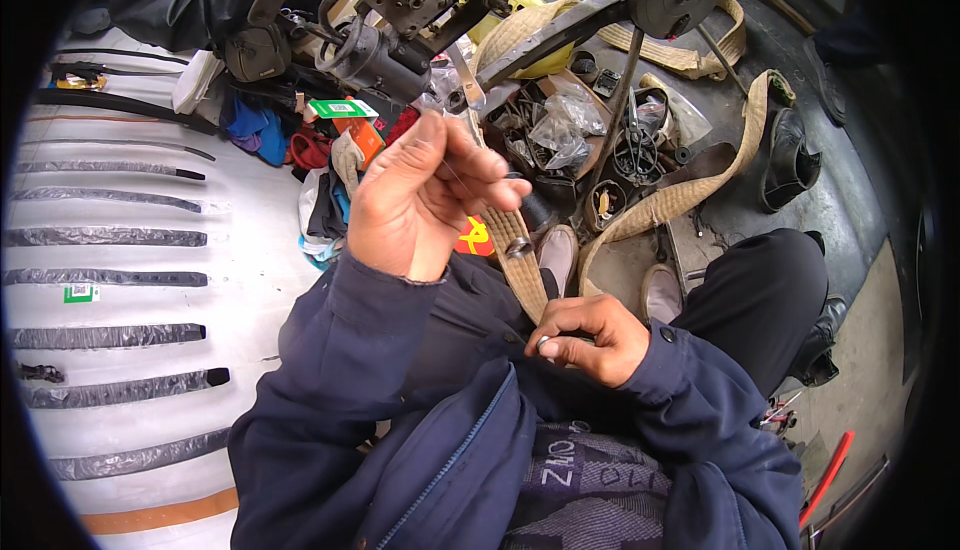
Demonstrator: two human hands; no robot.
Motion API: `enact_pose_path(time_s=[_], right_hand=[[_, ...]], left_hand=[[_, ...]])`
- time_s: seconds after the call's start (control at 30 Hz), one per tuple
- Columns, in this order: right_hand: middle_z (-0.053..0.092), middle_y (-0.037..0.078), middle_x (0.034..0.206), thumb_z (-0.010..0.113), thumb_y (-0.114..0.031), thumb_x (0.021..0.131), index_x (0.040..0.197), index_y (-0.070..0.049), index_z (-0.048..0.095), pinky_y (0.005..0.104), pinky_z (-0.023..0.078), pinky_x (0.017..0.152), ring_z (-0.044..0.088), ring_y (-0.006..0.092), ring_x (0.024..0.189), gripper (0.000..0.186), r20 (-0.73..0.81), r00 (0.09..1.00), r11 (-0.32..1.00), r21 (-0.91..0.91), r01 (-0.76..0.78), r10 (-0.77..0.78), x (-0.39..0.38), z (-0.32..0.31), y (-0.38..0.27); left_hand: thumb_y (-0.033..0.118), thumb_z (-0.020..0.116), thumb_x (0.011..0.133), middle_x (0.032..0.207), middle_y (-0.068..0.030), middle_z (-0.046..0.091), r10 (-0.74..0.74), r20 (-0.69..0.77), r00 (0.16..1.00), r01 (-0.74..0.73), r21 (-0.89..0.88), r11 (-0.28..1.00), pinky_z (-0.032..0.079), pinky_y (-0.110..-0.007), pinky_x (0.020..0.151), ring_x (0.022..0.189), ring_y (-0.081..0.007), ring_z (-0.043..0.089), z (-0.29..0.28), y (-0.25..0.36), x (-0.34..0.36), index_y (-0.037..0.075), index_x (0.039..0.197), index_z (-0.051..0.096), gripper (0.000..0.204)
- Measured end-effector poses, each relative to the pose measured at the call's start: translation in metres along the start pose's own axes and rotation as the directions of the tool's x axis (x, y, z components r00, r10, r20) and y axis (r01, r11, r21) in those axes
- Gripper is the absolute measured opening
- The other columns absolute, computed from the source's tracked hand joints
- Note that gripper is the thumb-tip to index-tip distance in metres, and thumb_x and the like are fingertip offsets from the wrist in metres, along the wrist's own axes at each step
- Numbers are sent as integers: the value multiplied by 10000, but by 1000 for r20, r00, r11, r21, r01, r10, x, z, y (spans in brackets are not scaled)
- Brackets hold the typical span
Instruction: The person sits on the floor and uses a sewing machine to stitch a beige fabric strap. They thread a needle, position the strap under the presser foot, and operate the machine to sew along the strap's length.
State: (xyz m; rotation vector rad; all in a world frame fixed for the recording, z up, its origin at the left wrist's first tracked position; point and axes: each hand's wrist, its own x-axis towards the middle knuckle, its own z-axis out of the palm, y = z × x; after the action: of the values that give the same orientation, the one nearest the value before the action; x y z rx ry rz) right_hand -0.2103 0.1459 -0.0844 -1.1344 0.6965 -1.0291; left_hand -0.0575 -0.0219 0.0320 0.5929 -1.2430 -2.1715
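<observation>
Long tan woven strap (525, 282) runs to the lap (455, 315), likely for two-hand reach. Left hand (415, 195), raised left of strap, pinches apparently a fine thread (456, 180), probably for tension; right hand (592, 340), beside strap's lower end, grips small silvery piece (543, 343).

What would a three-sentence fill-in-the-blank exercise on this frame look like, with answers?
Compared by height in the picture, the left hand is ____ than the right hand.
The row of dark strips lies on the person's ____ side.
The long bright handle at the lower right is coloured ____.
Missing words: higher; left; red.
</observation>
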Motion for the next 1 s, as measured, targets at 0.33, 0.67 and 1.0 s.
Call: enact_pose_path(time_s=[0.33,0.67,1.0], right_hand=[[657,101,1015,635,-50,927,1040,25,715,284,499,746,614,154,821,158,-300,954,940,314,130,-32,2,-6,9],[600,281,1239,608,-52,930,1035,61,686,415,572,837,656,337,1085,172,-369,927,731,649,211,60,4,-11,12],[614,257,1229,624,-56,925,1053,67,691,389,570,855,652,312,1084,190,-431,902,877,440,193,18,4,-9,15]], left_hand=[[329,508,1027,616,5,481,42,-87,995,-28,153,988,434,-272,543,506,-78,432,-14,8,-22,59,903,567,304],[15,704,834,840,-129,667,74,100,992,-116,955,271,505,-295,670,726,-217,659,21,-4,-43,-1,954,643,136],[20,692,818,885,-139,672,-12,27,1000,-25,987,161,505,-324,658,718,-262,656,20,-36,-43,-5,1071,582,278]])
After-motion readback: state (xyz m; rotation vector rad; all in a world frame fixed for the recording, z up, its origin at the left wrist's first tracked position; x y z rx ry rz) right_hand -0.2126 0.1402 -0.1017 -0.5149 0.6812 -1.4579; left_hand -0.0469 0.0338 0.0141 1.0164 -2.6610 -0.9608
